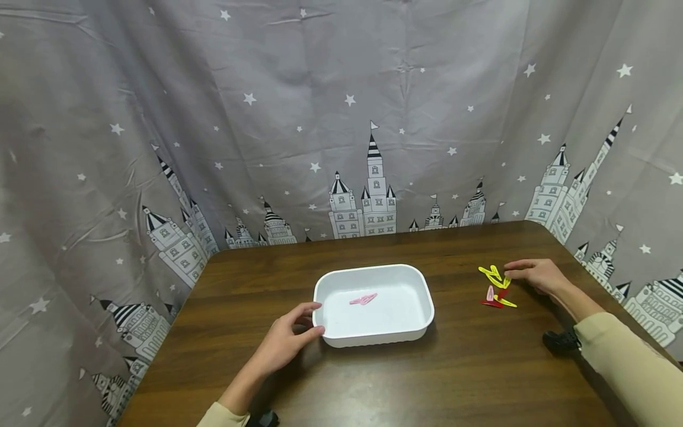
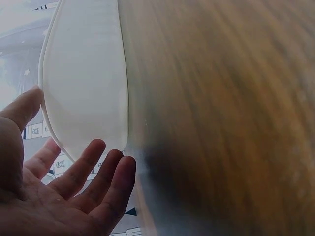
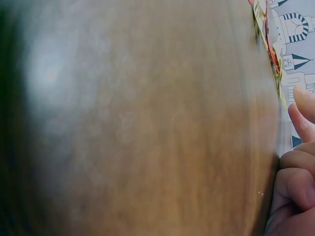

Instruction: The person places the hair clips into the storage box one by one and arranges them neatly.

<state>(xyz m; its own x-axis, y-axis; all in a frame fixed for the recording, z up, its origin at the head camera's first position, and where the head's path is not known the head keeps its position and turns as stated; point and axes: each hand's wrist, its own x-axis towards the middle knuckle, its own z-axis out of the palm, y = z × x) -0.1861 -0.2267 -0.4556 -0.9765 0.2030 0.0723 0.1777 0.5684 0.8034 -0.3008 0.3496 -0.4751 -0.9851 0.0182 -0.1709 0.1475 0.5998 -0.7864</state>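
Observation:
A white plastic tray [image 1: 373, 341] stands mid-table with pink snap hair clips [image 1: 364, 299] on its floor. Around the tray's left end my left hand [image 1: 290, 335] spreads loosely bent fingers; the thumb and a fingertip touch the rim. Further right lies a loose group of snap hair clips: several yellow clips [image 1: 491, 273], a pink clip [image 1: 490, 293] and red clips [image 1: 492, 304]. Beside the group, my right hand [image 1: 539, 276] reaches in with thumb and index finger at a yellow clip. In the right wrist view nothing shows between those two fingertips, while the other fingers curl.
The dark brown wooden table [image 1: 240, 290] extends under everything. A grey curtain [image 1: 299, 118] with printed castles and stars hangs along its back and sides. Dark wrist-worn devices [image 1: 560, 341] sit at both cuffs.

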